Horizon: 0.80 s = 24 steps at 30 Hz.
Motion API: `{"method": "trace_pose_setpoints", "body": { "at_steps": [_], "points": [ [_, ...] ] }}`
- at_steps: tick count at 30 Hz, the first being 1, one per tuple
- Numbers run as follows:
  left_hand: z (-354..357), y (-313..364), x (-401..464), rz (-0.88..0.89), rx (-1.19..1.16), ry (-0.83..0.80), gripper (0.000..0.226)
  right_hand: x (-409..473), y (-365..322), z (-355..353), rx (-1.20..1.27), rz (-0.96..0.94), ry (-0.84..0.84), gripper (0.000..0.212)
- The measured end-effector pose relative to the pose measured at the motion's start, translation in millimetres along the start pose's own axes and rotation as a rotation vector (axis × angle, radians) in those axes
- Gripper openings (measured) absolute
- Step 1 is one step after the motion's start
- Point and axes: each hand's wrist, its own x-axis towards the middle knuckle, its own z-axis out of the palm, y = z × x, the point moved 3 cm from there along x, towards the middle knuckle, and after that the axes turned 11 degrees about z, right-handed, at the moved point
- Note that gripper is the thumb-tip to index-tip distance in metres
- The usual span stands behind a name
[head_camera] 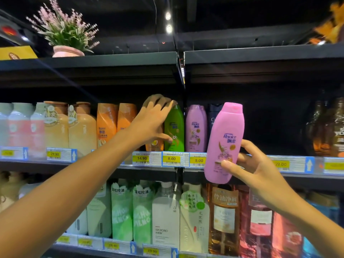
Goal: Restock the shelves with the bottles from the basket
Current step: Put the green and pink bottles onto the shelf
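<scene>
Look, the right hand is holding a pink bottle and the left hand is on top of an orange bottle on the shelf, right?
Not quite. The head view shows the left hand on top of a green bottle, not an orange one. The right hand is holding a pink bottle.

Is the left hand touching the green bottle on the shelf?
Touching. The head view shows the left hand with fingers curled over the cap of the green bottle and the thumb lying across its front label.
</scene>
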Motion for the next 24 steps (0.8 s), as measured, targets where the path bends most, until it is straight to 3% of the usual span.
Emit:
{"method": "trace_pose_setpoints", "body": {
  "at_steps": [4, 7, 11, 13, 18, 24],
  "points": [
    [4.8, -2.9, -4.5, 0.039, 0.054, 0.031, 0.117, 2.9, -4.3, 0.9, -0.015, 0.002, 0.035, 0.053],
    [7.4, -2.6, -17.9, 0.066, -0.011, 0.216, 0.104, 10.0, -15.6, 0.4, -0.016, -0.021, 0.051, 0.049],
    [10.3, 0.3, -53.7, 0.106, -0.254, 0.575, 0.061, 25.9, -36.7, -2.2, -0.029, -0.067, 0.060, 0.047],
    [14.9, 5.7, -73.9, 0.101, -0.270, 0.669, 0.039, 36.1, -45.3, -3.1, -0.049, -0.074, 0.062, 0.047],
    [42.1, 19.0, -104.6, 0.003, -0.294, 0.731, 0.026, 63.8, -45.1, 2.7, -0.140, 0.004, 0.020, 0.046],
    [72.5, 29.3, -112.8, 0.025, -0.227, 0.781, 0.024, 100.1, -33.0, 6.4, -0.312, 0.171, -0.045, 0.053]
  ]
}}
